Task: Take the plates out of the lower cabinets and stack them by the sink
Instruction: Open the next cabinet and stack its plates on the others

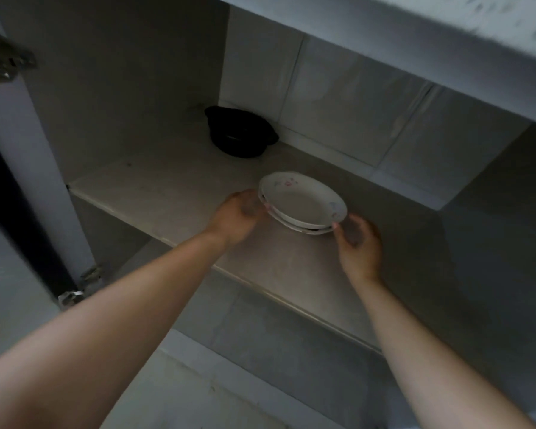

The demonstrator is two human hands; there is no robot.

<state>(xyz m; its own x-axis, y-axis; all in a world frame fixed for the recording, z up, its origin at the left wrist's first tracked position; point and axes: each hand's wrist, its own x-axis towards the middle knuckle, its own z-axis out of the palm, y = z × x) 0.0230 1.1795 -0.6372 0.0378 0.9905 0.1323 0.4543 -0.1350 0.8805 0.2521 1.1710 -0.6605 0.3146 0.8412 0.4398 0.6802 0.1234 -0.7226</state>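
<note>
A small stack of white plates with faint flower prints (302, 203) rests on the middle shelf (155, 193) of the open lower cabinet. My left hand (237, 215) grips the stack's left rim. On the opposite side, my right hand (358, 244) has its fingertips on the right rim. The lowest plates show only as edges under the top one. The sink is out of view.
A stack of black bowls (240, 131) sits at the shelf's back left corner. The open cabinet door (10, 168) with metal hinges stands at the left. The countertop's underside (415, 35) overhangs at the top. A lower compartment (260, 351) lies below the shelf edge.
</note>
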